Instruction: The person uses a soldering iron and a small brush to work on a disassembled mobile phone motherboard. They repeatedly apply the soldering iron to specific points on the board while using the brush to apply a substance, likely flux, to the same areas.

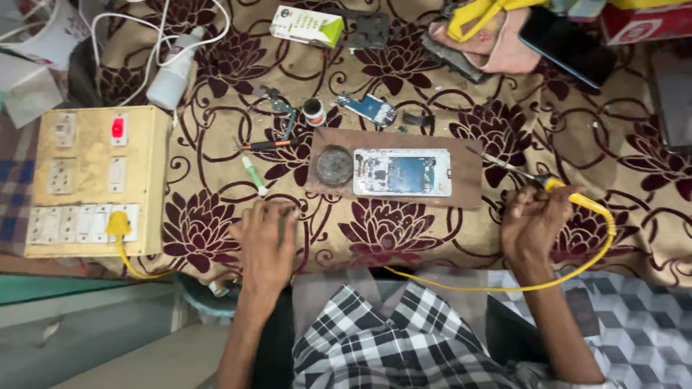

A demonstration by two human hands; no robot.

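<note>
A: The right hand (532, 220) has its fingers curled tight around the yellow-handled soldering iron (559, 186), whose thin metal tip points up-left toward the brown board (468, 184). The left hand (265, 234) rests on the patterned maroon-and-beige cloth (404, 234), fingers folded together; whether they pinch something small is hard to tell.

B: And the work itself?

A: The opened white-framed phone with its exposed circuit board (402, 172) lies flat on that brown board, just beside a round dark tin (334, 165). It looks light, stiff and fragile; holding it by the frame edges seems safest, away from the bare circuitry.

B: The iron?

A: Light, likely hot at the tip, so gripping the handle is wise. Its yellow cord (504, 287) loops across the lap toward the cream switchboard box (90, 180) on the left.
</note>
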